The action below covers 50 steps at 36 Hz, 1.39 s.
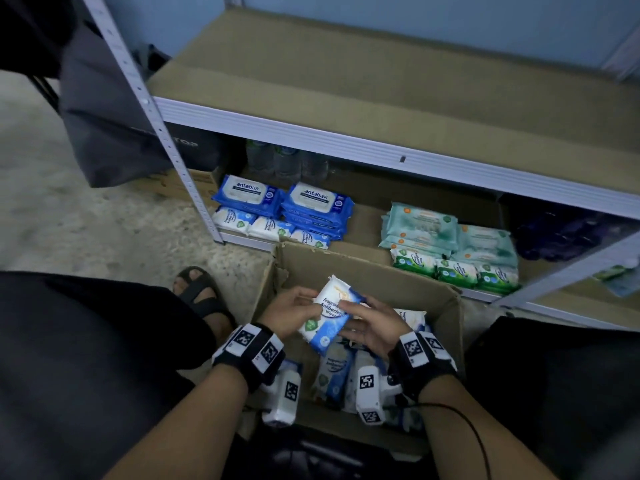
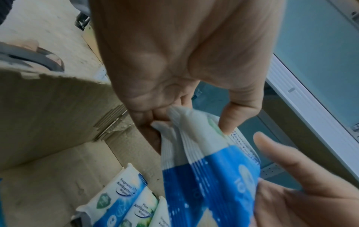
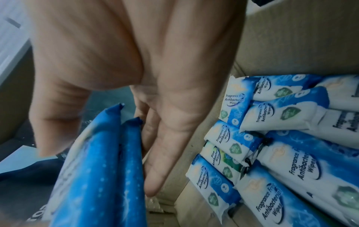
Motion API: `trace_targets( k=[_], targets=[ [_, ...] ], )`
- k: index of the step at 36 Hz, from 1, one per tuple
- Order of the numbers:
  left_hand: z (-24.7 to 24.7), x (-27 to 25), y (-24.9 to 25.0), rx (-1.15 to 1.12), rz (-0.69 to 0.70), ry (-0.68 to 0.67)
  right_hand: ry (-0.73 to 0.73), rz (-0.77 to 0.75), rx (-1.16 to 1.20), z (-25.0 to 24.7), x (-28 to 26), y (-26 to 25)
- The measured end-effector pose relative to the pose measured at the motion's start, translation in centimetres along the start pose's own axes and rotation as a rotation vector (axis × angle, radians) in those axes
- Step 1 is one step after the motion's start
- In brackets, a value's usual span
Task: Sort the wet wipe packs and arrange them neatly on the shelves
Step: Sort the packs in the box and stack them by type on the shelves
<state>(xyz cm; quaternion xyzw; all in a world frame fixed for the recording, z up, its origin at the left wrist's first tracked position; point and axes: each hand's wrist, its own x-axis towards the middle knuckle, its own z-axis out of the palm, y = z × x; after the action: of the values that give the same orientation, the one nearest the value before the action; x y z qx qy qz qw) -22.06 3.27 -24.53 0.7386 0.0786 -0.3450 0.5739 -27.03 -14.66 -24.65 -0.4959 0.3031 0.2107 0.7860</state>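
Over an open cardboard box (image 1: 446, 306) I hold a small stack of blue-and-white antibacterial wipe packs (image 1: 330, 315) between both hands. My left hand (image 1: 311, 304) pinches the white end (image 2: 194, 122) with thumb and fingers. My right hand (image 1: 349, 315) grips the blue end (image 3: 108, 145), thumb on top and fingers beneath. More such packs (image 3: 281, 153) and one green pine pack (image 3: 223, 156) lie in the box. The bottom shelf holds blue antabax packs (image 1: 317, 202), a row of small blue-white packs (image 1: 270, 228), teal packs (image 1: 419, 226) and green-white packs (image 1: 453, 268).
A cardboard-lined upper shelf (image 1: 381, 81) juts out above the bottom shelf. The metal upright (image 1: 166, 143) stands at the left, with a dark bag (image 1: 104, 116) beside it. Water bottles (image 1: 287, 161) stand at the shelf's back. My sandalled foot (image 1: 197, 289) is left of the box.
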Motion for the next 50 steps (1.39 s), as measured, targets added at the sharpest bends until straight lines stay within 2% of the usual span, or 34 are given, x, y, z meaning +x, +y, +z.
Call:
trace_targets(
  k=[4, 7, 8, 11, 13, 14, 15, 17, 20, 25, 29, 37, 45, 50],
  targets=[
    [-0.9, 0.1, -0.8, 0.094, 0.026, -0.005, 0.010, 0.027, -0.057, 0.5, 1.1, 0.5],
    [-1.8, 0.6, -1.9, 0.227, 0.106, 0.020, 0.063, 0.057, -0.101, 0.6, 2.4, 1.0],
    [-2.2, 0.9, -2.2, 0.260, 0.151, 0.073, 0.090, 0.062, -0.120, 0.7, 2.9, 1.2],
    [-3.8, 1.4, -2.8, 0.369, 0.246, 0.348, 0.171, 0.074, -0.199, 0.8, 4.2, 1.9],
    [-4.8, 1.5, -2.7, 0.465, 0.250, 0.516, 0.214, 0.092, -0.251, 0.7, 4.9, 2.6],
    [-5.3, 1.6, -2.6, 0.514, 0.216, 0.555, 0.237, 0.098, -0.278, 0.7, 5.3, 2.9],
    [-5.6, 1.7, -2.5, 0.556, 0.160, 0.554, 0.262, 0.099, -0.328, 0.7, 5.8, 3.3],
    [-6.0, 2.2, -3.0, 0.615, 0.054, 0.458, 0.290, 0.085, -0.452, 0.8, 7.0, 4.1],
    [-6.0, 2.9, -4.0, 0.695, 0.024, 0.311, 0.294, 0.042, -0.693, 1.8, 8.3, 4.4],
    [-6.4, 3.7, -4.2, 0.735, 0.025, 0.307, 0.262, 0.021, -0.898, 3.5, 11.2, 4.4],
    [-7.4, 4.9, -5.1, 0.594, 0.059, 0.268, 0.259, 0.036, -0.958, 4.2, 13.7, 4.5],
    [-8.5, 5.8, -6.2, 0.588, 0.112, 0.200, 0.141, 0.086, -1.094, 4.3, 18.5, 5.4],
    [-9.4, 6.1, -6.5, 0.535, 0.126, 0.168, 0.118, -0.068, -1.325, 3.7, 21.9, 7.7],
    [-9.6, 6.2, -6.6, 0.491, 0.132, 0.154, 0.117, -0.077, -1.379, 3.2, 22.7, 7.8]
  ],
)
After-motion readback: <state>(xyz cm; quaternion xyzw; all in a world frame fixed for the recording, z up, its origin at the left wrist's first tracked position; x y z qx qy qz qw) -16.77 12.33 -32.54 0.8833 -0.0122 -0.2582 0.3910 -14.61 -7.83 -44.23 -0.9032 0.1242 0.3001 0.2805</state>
